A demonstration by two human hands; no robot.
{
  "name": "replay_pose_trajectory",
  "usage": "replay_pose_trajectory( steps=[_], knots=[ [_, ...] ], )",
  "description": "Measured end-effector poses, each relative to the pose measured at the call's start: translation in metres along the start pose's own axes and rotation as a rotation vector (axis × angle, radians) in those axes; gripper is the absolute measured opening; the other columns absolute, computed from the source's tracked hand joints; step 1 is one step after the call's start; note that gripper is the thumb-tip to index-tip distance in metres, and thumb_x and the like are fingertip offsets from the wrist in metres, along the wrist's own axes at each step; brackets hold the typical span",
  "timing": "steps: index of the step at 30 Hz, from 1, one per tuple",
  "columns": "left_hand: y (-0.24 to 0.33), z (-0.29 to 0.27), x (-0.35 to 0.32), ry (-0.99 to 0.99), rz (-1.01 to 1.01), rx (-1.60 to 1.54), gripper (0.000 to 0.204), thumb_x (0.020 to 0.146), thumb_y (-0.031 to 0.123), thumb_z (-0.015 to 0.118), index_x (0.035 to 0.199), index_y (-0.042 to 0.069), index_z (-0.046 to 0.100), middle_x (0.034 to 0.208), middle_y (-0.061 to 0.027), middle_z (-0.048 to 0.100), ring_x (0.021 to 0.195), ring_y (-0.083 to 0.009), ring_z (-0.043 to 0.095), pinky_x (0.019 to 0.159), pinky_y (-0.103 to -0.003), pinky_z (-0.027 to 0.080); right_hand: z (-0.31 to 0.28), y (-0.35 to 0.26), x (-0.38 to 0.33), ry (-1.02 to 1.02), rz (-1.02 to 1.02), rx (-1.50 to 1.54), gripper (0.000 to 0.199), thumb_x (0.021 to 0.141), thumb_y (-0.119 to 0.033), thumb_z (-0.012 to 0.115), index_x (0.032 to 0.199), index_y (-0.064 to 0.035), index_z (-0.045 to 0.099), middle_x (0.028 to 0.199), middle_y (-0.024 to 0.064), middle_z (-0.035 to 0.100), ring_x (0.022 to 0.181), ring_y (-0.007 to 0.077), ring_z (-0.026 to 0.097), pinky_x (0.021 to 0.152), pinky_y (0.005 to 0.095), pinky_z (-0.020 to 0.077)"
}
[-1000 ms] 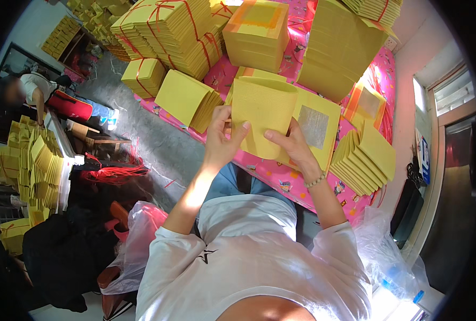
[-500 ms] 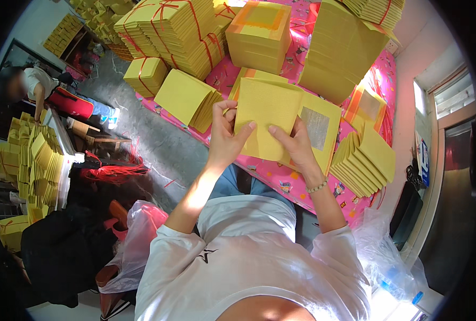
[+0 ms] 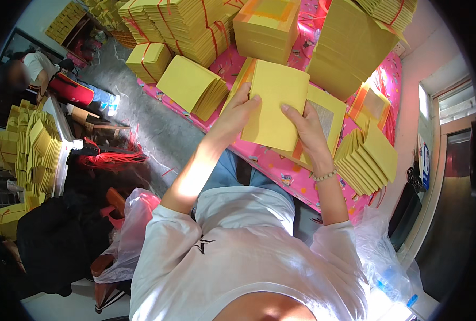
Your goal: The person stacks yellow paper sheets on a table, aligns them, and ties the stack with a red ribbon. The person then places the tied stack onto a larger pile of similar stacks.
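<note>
Where the fisheye bends the room toward its rim, much is lost in the head view: the tall piles of yellow paper (image 3: 350,48) at the top are cut off by the frame, the far end of the pink patterned table cover (image 3: 270,163) runs out of sight under them, and the seated person (image 3: 35,69) at the far left is small and blurred. The lower part of the thin stack of square yellow paper sheets (image 3: 278,109) is hidden behind the hands, so how thick it is cannot be judged.

That stack is lifted just above the pink cover, in front of the person's chest. The left hand (image 3: 238,115) grips its left edge, thumb on the top face and the other digits tucked beneath. The right hand (image 3: 308,131) clasps the right edge, its fingers (image 3: 294,115) lying flat on the upper sheet. Beneath the right hand lies a yellow sheet with a silver foil square (image 3: 323,120), partly covered. A fanned bundle of yellow sheets (image 3: 369,158) sits to the right, and a loose yellow stack (image 3: 192,85) lies to the left.
</note>
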State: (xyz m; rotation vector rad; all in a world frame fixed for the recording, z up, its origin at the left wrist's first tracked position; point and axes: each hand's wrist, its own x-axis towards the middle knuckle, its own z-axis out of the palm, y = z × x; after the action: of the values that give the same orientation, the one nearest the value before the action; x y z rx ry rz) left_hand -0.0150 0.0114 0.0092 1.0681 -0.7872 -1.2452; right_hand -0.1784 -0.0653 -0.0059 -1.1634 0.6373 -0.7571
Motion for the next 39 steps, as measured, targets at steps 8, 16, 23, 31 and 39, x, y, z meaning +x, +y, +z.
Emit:
replay_pose_trajectory(
  steps=[8,16,23,31,39],
  knots=[
    [-0.001,-0.002,0.016,0.059,-0.201,-0.026,0.036,0.096,0.012,0.042,0.130,-0.001,0.040,0.122,-0.0123,0.054,0.109,-0.0189,0.055,0.092,-0.032,0.044,-0.004,0.002,0.008,-0.007,0.146,0.084,0.039,0.088,-0.016,0.063,0.118,0.0058,0.052,0.110,0.0109,0.061,0.095,0.0144,0.061,0.080,0.0269,0.0509],
    [-0.003,-0.012,0.025,-0.058,-0.285,-0.098,0.037,0.094,0.010,0.043,0.130,-0.002,0.041,0.123,-0.0146,0.055,0.108,-0.0214,0.058,0.090,-0.034,0.048,-0.001,-0.004,0.006,-0.013,0.182,0.136,0.041,0.088,-0.015,0.062,0.121,0.0063,0.049,0.111,0.0113,0.061,0.097,0.0146,0.061,0.082,0.0270,0.0505],
    [0.000,0.009,0.007,0.057,-0.026,-0.038,0.035,0.095,0.012,0.046,0.128,0.000,0.043,0.118,-0.0103,0.057,0.106,-0.0175,0.057,0.090,-0.030,0.045,0.002,-0.001,-0.001,0.006,-0.139,-0.174,0.043,0.085,-0.008,0.064,0.123,0.0035,0.047,0.112,0.0089,0.060,0.098,0.0129,0.059,0.083,0.0270,0.0491],
    [-0.025,0.016,-0.002,0.153,0.441,0.309,0.032,0.097,0.014,0.045,0.123,-0.004,0.041,0.108,-0.0127,0.058,0.096,-0.0160,0.056,0.082,-0.028,0.045,-0.001,0.000,-0.007,-0.047,-0.147,-0.133,0.046,0.084,-0.005,0.065,0.125,0.0006,0.045,0.113,0.0074,0.059,0.102,0.0124,0.057,0.085,0.0274,0.0483],
    [-0.023,0.021,-0.012,0.147,0.464,0.218,0.031,0.099,0.013,0.040,0.125,-0.003,0.039,0.111,-0.0116,0.055,0.100,-0.0140,0.053,0.086,-0.028,0.044,0.004,-0.008,-0.012,-0.089,-0.179,-0.152,0.044,0.084,-0.005,0.065,0.123,0.0004,0.047,0.112,0.0067,0.060,0.101,0.0115,0.057,0.085,0.0271,0.0480]
  ],
)
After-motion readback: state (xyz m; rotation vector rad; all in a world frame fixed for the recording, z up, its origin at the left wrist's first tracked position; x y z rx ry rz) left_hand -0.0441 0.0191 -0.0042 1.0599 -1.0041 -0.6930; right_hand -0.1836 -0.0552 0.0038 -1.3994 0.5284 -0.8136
